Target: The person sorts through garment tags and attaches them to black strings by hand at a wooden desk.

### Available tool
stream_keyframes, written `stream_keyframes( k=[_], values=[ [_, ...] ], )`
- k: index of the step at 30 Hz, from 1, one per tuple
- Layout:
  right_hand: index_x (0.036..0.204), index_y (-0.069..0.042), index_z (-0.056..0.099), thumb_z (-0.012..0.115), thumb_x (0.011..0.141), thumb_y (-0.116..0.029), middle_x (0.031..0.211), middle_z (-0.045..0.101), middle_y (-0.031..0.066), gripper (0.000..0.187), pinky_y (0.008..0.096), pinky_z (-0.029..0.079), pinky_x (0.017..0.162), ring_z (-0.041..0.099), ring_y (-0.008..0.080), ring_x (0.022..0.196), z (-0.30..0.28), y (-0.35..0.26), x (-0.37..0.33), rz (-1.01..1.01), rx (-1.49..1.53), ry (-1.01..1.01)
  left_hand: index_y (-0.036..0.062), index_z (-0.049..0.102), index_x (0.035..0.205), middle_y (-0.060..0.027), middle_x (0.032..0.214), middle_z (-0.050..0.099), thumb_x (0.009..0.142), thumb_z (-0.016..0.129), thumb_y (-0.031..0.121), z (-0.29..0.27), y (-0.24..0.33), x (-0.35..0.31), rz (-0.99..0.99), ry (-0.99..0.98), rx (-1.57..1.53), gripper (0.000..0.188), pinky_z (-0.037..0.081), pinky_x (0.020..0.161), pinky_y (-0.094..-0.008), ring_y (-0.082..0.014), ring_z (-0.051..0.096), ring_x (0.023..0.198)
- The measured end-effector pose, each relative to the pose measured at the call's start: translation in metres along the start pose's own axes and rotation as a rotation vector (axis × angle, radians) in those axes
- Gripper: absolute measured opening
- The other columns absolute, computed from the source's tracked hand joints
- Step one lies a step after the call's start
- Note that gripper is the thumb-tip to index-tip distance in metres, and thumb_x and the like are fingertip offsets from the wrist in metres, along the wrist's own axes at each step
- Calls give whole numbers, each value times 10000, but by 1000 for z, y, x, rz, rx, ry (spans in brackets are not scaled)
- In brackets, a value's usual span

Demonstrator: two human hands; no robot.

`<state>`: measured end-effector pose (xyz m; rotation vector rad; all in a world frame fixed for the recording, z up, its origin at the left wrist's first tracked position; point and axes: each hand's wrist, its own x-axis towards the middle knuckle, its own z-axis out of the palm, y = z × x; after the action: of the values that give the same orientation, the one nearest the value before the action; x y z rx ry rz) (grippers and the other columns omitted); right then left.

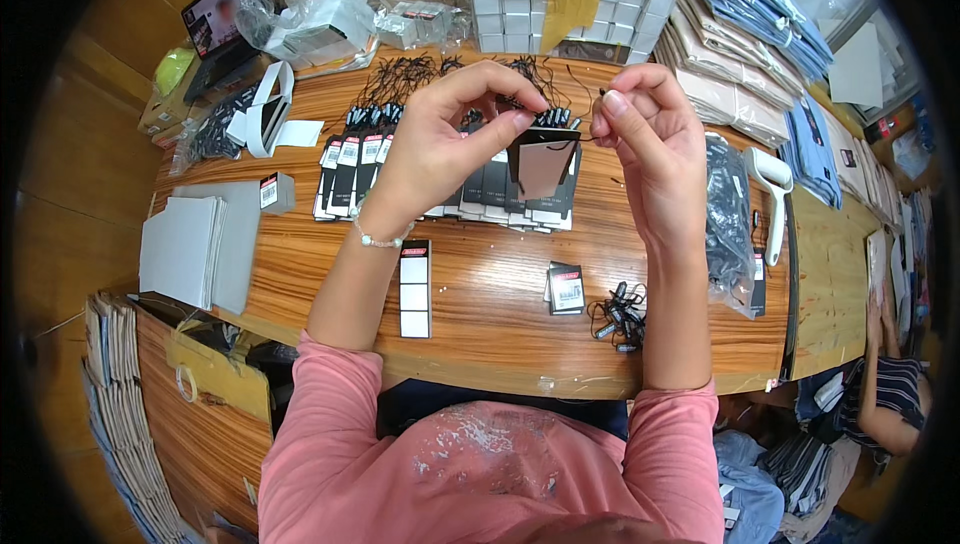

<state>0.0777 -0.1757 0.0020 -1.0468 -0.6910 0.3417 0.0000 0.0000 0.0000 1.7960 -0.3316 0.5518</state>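
Over the middle of the table, my left hand pinches a hang tag between thumb and forefinger, its pale face hanging down. Thumb and fingertips of my right hand are pinched on a thin black string that runs to the tag's top. Below and behind my hands lies a row of overlapping black hang tags, with black strings spread beyond them. Closer to me are a strip of white labels, a small stack of tags and a heap of black strings.
At right are a plastic bag of black strings, a white handled tool and stacked folded garments. White boxes stand at the back. White sheets and a laptop are leftward. Another person sits at far right.
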Motion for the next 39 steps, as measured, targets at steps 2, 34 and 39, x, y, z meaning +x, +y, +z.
stream_keyframes(
  k=[2,34,39],
  values=[
    [1032,-14,489,575,828,-80,772,584,33,230,187,433,680,555,74,733,4,-3,0,7,1,-45,-8,583,967,-74,982,579,771,600,-20,-3,7,1,-37,-23,43,197,422,829,-259,-137,540,922],
    [982,1,462,569,795,2,739,594,48,216,203,433,655,563,90,714,15,2,-6,34,-128,-87,-37,578,982,-92,964,602,789,581,-25,1,12,-4,-161,-5,-141,194,499,761,-261,-137,593,841],
    [998,-9,437,573,787,13,719,581,36,253,198,425,653,555,86,712,15,0,-7,27,-120,-96,-39,580,982,-95,964,604,786,579,-31,0,14,-3,-178,-19,-147,196,495,755,-252,-135,590,840]
  ],
)
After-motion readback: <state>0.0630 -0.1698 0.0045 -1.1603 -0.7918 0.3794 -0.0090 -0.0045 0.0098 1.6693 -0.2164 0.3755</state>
